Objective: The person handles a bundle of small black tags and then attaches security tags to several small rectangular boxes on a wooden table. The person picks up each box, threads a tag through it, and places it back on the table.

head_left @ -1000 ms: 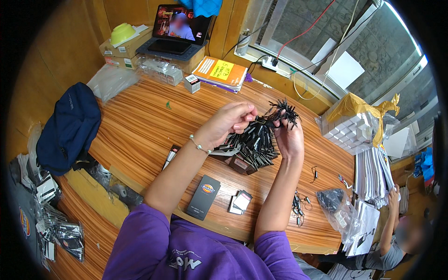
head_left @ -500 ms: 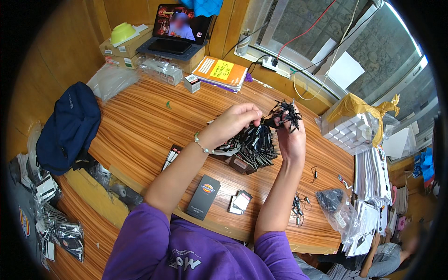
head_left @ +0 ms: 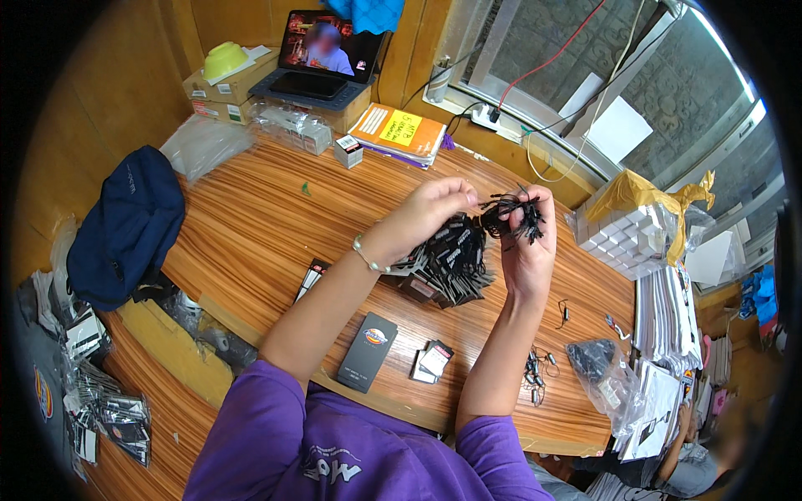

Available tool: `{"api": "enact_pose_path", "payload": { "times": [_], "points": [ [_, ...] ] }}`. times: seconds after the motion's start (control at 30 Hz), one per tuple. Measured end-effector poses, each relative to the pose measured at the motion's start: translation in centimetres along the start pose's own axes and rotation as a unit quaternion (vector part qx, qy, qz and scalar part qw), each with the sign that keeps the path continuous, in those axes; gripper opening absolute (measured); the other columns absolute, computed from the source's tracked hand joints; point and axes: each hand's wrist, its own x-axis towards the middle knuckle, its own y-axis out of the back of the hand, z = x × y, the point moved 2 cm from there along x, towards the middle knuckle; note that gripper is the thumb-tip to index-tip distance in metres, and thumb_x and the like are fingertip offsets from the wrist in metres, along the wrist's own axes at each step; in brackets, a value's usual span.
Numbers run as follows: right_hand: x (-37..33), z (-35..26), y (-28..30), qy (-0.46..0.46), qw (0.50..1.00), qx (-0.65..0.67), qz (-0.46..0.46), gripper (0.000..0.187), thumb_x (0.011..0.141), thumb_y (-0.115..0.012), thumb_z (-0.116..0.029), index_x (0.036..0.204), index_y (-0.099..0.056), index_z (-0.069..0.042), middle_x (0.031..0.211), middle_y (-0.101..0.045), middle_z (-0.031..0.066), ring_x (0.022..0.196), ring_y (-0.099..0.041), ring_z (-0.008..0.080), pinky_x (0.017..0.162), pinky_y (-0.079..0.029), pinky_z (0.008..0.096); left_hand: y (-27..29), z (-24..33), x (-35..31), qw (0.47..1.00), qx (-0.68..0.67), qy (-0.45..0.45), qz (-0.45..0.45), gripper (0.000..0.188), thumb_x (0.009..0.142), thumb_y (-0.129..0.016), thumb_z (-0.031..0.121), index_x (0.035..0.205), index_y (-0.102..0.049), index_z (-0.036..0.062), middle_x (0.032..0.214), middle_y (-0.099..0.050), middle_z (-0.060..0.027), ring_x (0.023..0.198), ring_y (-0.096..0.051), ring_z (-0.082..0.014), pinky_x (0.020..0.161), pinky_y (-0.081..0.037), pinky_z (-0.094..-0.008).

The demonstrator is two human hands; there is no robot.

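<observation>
A thick bundle of black hang tags [head_left: 451, 267] hangs over the middle of the table, its lower end at the tabletop. Its black strings [head_left: 505, 219] are gathered into a tuft at the upper right. My right hand [head_left: 530, 250] is closed round that tuft, with the string ends sticking out above the fingers. Beside the neck of the bundle, my left hand [head_left: 430, 209] is closed in a pinch; what lies between its fingertips is too small to make out. Nearer me lie a large black tag card [head_left: 368, 352] and a few small black-and-white tags [head_left: 433, 361].
Loose black strings [head_left: 536, 367] and a plastic bag [head_left: 597, 367] lie at the right, near paper stacks [head_left: 664, 317] and wrapped white boxes [head_left: 622, 225]. Notebooks [head_left: 397, 134], a small box [head_left: 348, 151] and a tablet [head_left: 330, 50] stand far back. A navy bag [head_left: 125, 225] sits left.
The string tuft has turned and spread a little in my right hand. My left hand has shifted slightly right, its fingertips staying by the bundle's neck. The view has moved slightly.
</observation>
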Motion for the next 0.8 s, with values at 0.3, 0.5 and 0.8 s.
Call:
{"api": "enact_pose_path", "payload": {
  "times": [0.3, 0.5, 0.8],
  "points": [
    [0.3, 0.1, -0.2, -0.013, 0.999, -0.024, 0.036, 0.022, 0.085, -0.048, 0.007, 0.102, -0.045, -0.006, 0.094, -0.047, 0.0023, 0.085, -0.05, 0.0101, 0.076, -0.044, 0.0226, -0.8, -1.1, 0.0, 0.974, 0.15, -0.169, 0.009, 0.036, 0.075, -0.068, 0.014, 0.104, -0.057, -0.0052, 0.094, -0.063, -0.011, 0.085, -0.061, -0.0177, 0.076, -0.047, -0.0282],
    [0.4, 0.3, 0.4, -0.003, 0.997, 0.02, 0.074, 0.021, 0.086, -0.048, 0.004, 0.104, -0.044, -0.007, 0.095, -0.049, 0.0038, 0.087, -0.053, 0.0121, 0.078, -0.046, 0.0252, -0.5, -1.6, 0.1, 0.964, 0.22, -0.139, 0.059, 0.029, 0.073, -0.069, 0.014, 0.097, -0.064, -0.0009, 0.09, -0.064, -0.0138, 0.086, -0.062, -0.0204, 0.073, -0.048, -0.0303],
    [0.7, 0.7, 0.3, 0.019, 0.997, 0.041, 0.054, 0.022, 0.087, -0.052, -0.004, 0.107, -0.044, -0.007, 0.101, -0.052, 0.0078, 0.095, -0.053, 0.0157, 0.081, -0.045, 0.0265, -0.9, -0.7, 1.0, 0.885, 0.404, -0.226, 0.044, 0.023, 0.079, -0.065, 0.017, 0.093, -0.063, -0.0003, 0.097, -0.061, -0.0117, 0.094, -0.052, -0.0199, 0.087, -0.038, -0.0315]
  ]
}}
